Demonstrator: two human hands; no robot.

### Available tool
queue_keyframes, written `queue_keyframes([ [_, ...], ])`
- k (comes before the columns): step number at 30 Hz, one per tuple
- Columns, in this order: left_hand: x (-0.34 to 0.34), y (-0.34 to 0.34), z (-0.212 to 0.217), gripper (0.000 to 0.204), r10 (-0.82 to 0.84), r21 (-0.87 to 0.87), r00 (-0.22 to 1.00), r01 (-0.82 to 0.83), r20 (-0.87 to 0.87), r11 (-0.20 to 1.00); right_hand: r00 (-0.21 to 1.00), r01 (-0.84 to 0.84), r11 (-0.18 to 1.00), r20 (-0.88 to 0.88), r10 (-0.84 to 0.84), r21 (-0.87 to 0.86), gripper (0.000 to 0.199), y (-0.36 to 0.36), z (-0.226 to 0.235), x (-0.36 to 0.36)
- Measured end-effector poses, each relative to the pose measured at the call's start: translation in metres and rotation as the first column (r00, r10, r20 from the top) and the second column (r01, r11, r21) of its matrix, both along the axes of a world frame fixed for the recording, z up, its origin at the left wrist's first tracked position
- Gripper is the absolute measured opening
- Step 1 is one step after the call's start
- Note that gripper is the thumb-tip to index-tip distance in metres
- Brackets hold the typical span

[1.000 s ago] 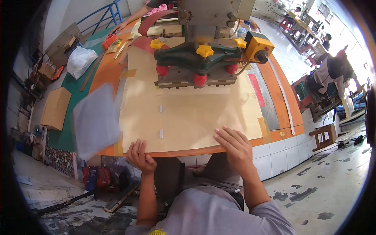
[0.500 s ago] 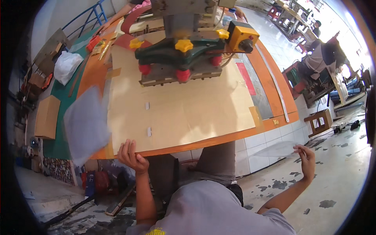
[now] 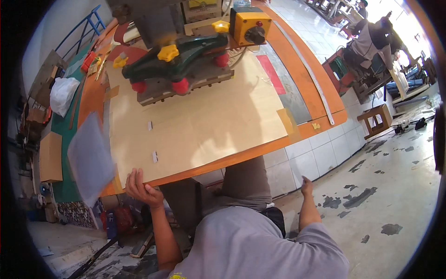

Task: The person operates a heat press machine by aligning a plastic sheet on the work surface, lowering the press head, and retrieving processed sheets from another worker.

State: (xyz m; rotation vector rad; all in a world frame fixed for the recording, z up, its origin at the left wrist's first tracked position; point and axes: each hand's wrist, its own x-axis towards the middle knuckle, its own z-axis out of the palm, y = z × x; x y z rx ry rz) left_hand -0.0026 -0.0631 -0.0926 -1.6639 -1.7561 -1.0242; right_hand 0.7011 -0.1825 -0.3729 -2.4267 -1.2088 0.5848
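Orange-edged table on tiled, stained concrete floor.

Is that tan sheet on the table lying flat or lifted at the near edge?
Flat. The tan sheet lies spread on the orange table; the left hand grips its near edge, the right hand hangs away, empty.

Yellow control box with red and black knobs, wooden stool on the tiled floor (patchy grey), white bag, blue railing, cardboard box
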Motion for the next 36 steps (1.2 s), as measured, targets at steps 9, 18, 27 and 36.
queue_keyframes([
  [9, 0.005, -0.001, 0.009, 0.055, -0.004, -0.018, 1.000, 0.003, -0.011, 1.000, 0.911, -0.402, 0.742, -0.314, 0.267, -0.536, 0.046, -0.047, -0.163, -0.090],
  [18, -0.071, -0.017, 0.052, 0.037, 0.109, -0.115, 0.992, -0.116, -0.060, 0.987, 0.990, 0.126, 0.951, 0.033, -0.140, 0.281, 0.034, 0.067, 0.005, -0.072],
  [27, -0.140, -0.021, 0.063, 0.039, 0.229, -0.410, 0.966, -0.163, 0.117, 0.897, 0.792, -0.327, 0.691, 0.586, -0.171, 0.644, 0.033, 0.230, 0.343, -0.098],
  [36, -0.130, -0.019, 0.088, 0.041, 0.218, -0.533, 0.957, -0.085, 0.193, 0.842, 0.923, -0.160, 0.785, 0.372, -0.096, 0.598, 0.021, 0.291, 0.334, -0.021],
])
